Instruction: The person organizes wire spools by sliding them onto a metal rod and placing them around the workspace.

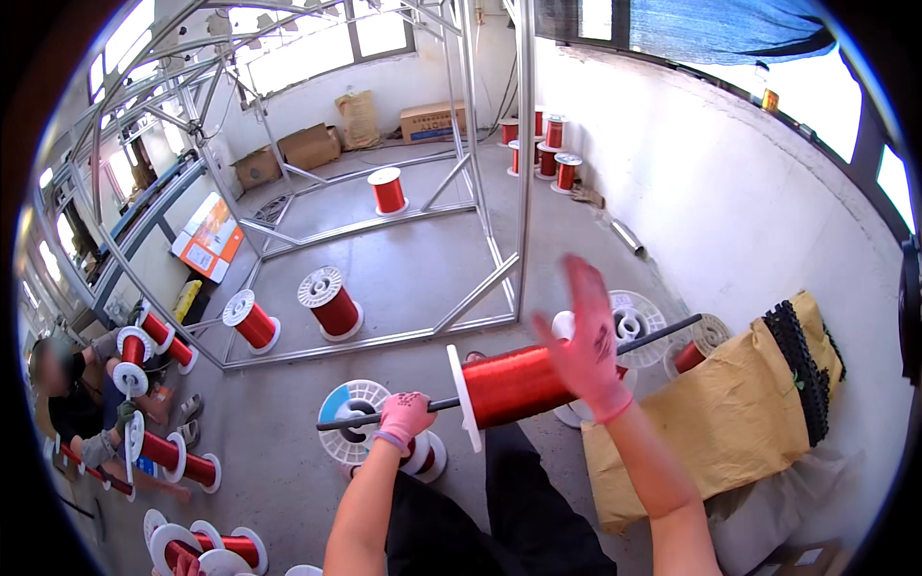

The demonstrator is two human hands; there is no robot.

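Observation:
A large spool of red wire [519,386] with white flanges sits on a dark rod [661,331] that runs through its core, in front of my legs. My left hand [406,420], in a pink glove, is wrapped round the rod to the left of the spool. Over the spool's right end is my gloved right hand [593,350], its fingers spread and somewhat blurred. Whether its palm touches the wire, I cannot tell. Below the rod's left end stands a white-flanged spool [353,396], partly hidden by my left hand. Another white-flanged spool [642,312] shows behind my right hand.
A metal tube frame [384,352] rises ahead, with wire spools [333,309] on the floor within it. At the left a person [77,384] sits among more spools [173,451]. Brown sacking [691,437] lies on my right, by the white wall [711,192].

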